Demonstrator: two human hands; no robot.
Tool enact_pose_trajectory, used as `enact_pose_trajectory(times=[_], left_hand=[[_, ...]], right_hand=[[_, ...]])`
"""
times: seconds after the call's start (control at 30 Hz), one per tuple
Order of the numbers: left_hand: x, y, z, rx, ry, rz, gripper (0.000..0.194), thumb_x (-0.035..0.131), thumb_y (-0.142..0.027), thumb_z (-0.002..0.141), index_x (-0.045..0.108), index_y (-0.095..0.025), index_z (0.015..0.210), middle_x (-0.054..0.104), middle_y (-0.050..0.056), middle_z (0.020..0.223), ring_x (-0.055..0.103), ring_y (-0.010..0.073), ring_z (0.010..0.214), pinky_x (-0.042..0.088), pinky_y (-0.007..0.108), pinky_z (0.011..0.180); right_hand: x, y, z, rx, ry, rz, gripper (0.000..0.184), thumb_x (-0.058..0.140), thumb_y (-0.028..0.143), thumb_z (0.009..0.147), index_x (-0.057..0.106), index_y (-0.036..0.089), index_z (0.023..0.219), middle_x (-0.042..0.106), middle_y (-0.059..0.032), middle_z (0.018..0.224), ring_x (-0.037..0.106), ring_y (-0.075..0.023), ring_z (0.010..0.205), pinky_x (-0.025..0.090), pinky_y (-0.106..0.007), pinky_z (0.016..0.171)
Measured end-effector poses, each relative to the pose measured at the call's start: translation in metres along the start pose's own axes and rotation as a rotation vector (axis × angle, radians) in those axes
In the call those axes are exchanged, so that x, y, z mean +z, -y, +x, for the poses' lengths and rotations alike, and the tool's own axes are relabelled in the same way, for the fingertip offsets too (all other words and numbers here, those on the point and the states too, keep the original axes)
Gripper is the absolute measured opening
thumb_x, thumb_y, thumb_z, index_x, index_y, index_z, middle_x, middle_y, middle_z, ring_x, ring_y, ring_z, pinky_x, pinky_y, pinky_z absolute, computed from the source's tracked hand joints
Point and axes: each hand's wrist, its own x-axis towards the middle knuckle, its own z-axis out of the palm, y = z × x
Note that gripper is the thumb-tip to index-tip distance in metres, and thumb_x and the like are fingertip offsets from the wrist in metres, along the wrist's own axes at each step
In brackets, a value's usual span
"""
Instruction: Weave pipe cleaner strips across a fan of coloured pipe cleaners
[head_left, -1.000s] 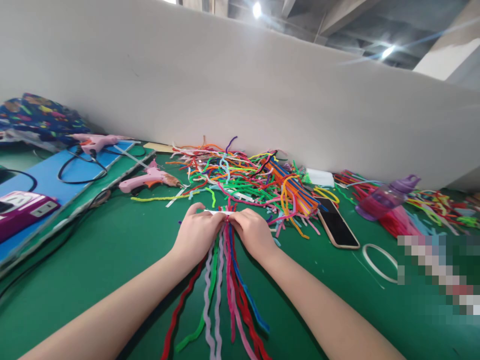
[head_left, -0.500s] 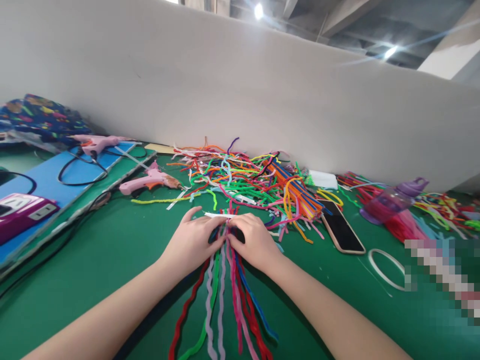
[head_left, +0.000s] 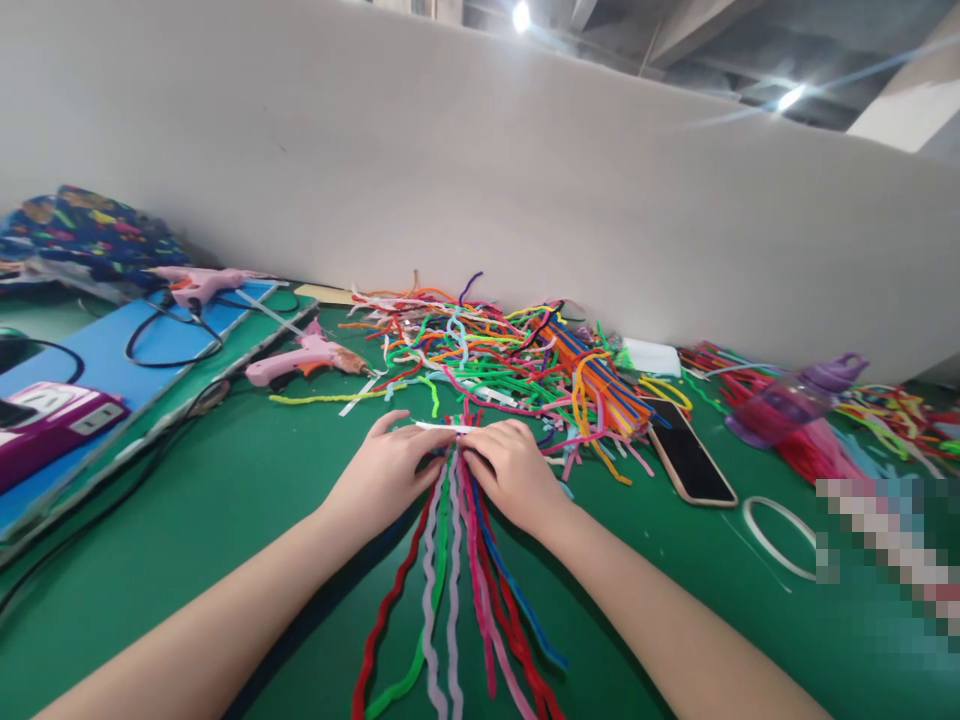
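Note:
Between my two hands a bunch of fuzzy pipe cleaners (head_left: 454, 560) fans out toward me in red, green, pale lilac, pink and blue, several of them wavy. A thin white strip (head_left: 435, 428) lies across their top end, where short coloured tips stick out beyond it. My left hand (head_left: 386, 468) is closed with thumb and fingertips on the left part of the strip and bunch, one finger raised. My right hand (head_left: 517, 470) pinches the same end from the right. The fingertips hide just how the strip meets the pipe cleaners.
Beyond my hands lies a heap of loose pipe cleaners (head_left: 487, 360). A pink glue gun (head_left: 307, 360) and another glue gun (head_left: 199, 283) are at left, near a purple power strip (head_left: 64, 430). At right are a phone (head_left: 691, 455), a white ring (head_left: 780, 537) and a purple bottle (head_left: 787, 400).
My fingers have drawn closer together over the strip, with less gap under the thumbs. The pipe cleaners' loose ends have shifted slightly right in view, along with the whole scene.

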Motion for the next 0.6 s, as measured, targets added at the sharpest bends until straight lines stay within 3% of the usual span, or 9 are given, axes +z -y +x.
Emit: enact_pose_trajectory(times=[0.23, 0.6], left_hand=[[-0.001, 0.002, -0.001, -0.036, -0.082, 0.044, 0.025, 0.056, -0.027, 0.083, 0.066, -0.023, 0.105, 0.071, 0.002, 0.099, 0.062, 0.0208, 0.096, 0.035, 0.041, 0.097], [0.001, 0.000, -0.002, -0.061, -0.071, -0.025, 0.025, 0.054, -0.025, 0.083, 0.064, -0.027, 0.106, 0.072, 0.000, 0.102, 0.063, 0.0189, 0.096, 0.033, 0.041, 0.098]], right_hand=[[0.002, 0.008, 0.007, 0.053, 0.040, -0.100, 0.019, 0.051, 0.027, 0.093, 0.065, 0.018, 0.101, 0.068, -0.0055, 0.102, 0.056, -0.0189, 0.099, 0.035, -0.033, 0.090], [-0.004, 0.018, 0.035, 0.166, 0.233, -0.206, 0.020, 0.061, 0.026, 0.078, 0.065, 0.016, 0.094, 0.065, -0.0073, 0.096, 0.058, -0.0219, 0.096, 0.039, -0.033, 0.087]])
